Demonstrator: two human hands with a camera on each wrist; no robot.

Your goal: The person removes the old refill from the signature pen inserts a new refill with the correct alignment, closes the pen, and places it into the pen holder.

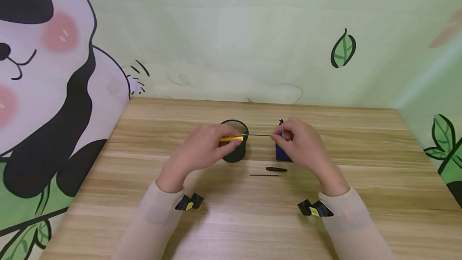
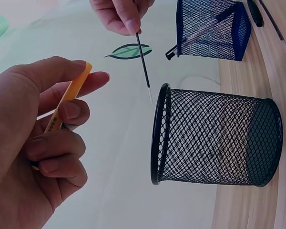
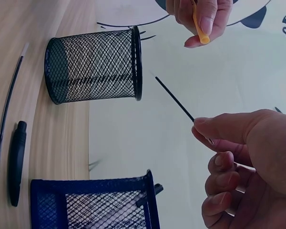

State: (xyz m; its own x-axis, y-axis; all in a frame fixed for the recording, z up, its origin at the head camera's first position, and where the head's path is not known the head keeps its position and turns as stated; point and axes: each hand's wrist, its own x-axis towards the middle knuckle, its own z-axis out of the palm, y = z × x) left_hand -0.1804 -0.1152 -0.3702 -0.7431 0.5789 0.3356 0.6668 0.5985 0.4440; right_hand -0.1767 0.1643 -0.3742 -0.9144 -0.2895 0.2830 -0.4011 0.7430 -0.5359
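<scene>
My left hand (image 1: 203, 145) holds a yellow pen barrel (image 2: 72, 94), its fingers curled round it and one end poking out past the thumb. Between thumb and forefinger, my right hand (image 1: 303, 139) pinches a thin dark pen refill (image 3: 175, 98) near one end. The refill's pale tip points toward the left hand, and a gap separates it from the barrel in the wrist views. Both hands are raised above the table, near a black mesh pen cup (image 2: 205, 136) and a blue mesh pen holder (image 3: 93, 186). The right hand partly hides the blue holder in the head view.
A black pen barrel (image 1: 276, 169) and a second refill (image 1: 265, 175) lie on the wooden table (image 1: 238, 220) in front of the containers. Inside the blue holder leans a dark pen (image 2: 170, 54). Behind the table hangs a printed backdrop (image 1: 223, 43).
</scene>
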